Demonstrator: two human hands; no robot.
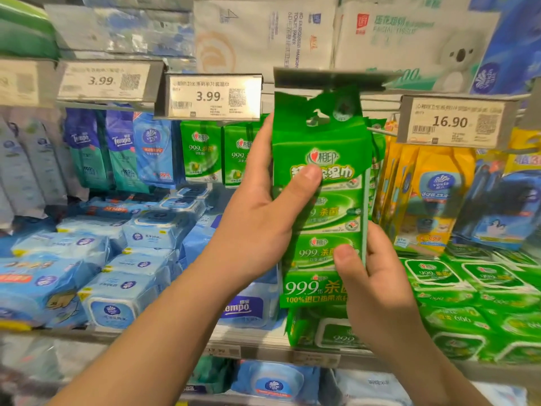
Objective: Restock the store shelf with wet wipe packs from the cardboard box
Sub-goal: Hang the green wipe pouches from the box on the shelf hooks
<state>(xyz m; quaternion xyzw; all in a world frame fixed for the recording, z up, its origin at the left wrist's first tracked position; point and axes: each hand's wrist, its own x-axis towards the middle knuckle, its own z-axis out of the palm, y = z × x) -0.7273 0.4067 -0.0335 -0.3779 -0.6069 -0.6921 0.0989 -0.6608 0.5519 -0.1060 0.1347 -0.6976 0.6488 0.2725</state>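
Note:
A tall green wet wipe pack point(336, 206) with a hang hole at its top stands upright in front of the shelf, its top just below a flipped-up grey tag holder point(330, 79). My left hand point(263, 218) grips the pack's left side, thumb across the front. My right hand point(377, 276) holds the lower right edge, thumb on the front. More green packs point(376, 159) of the same kind hang right behind it. The cardboard box is out of view.
Small green packs point(202, 150) hang to the left under a 3.99 tag point(210, 96). Yellow packs point(430, 197) hang to the right under a 16.90 tag point(452, 121). Blue tubs point(117, 253) and green tubs point(468, 303) are stacked on the shelf point(257, 344) below.

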